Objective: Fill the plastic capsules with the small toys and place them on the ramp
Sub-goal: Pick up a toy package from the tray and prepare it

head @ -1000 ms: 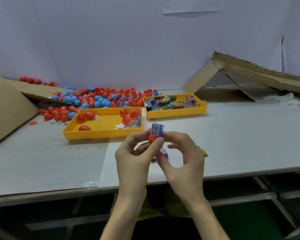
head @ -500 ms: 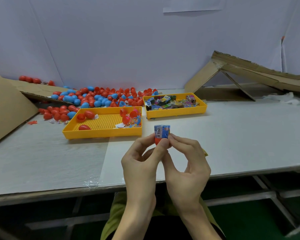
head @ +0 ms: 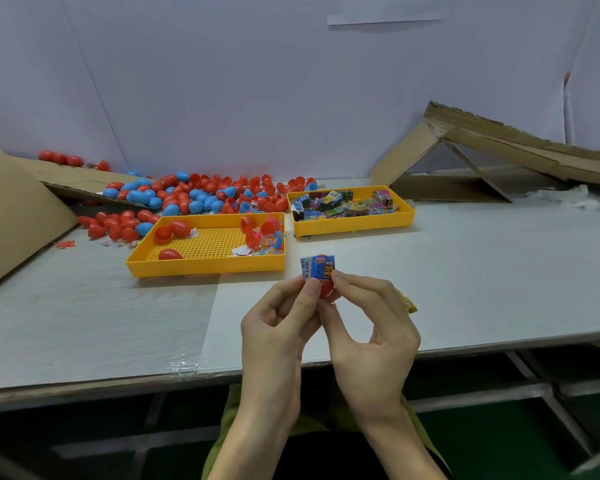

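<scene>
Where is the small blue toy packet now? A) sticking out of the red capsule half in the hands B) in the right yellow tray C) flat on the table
A: the small blue toy packet pokes from the red plastic capsule half pinched by left hand and right hand.

- Pinched a red capsule half (head: pixel 327 289), open end up, in the fingertips of the left hand (head: pixel 278 327), above the near part of the table (head: pixel 465 271).
- Had a blue toy packet (head: pixel 317 267) with a barcode standing in that half, mostly sticking out above it, nipped at its right edge by the right hand (head: pixel 371 337).
- Found many red and blue capsules (head: pixel 187 197) heaped at the table's back left.
- Found colourful toy packets (head: pixel 343 204) piled in the right yellow tray (head: pixel 354 227).
- Found the cardboard ramp (head: pixel 520 147) at the back right, sloping down rightward.
</scene>
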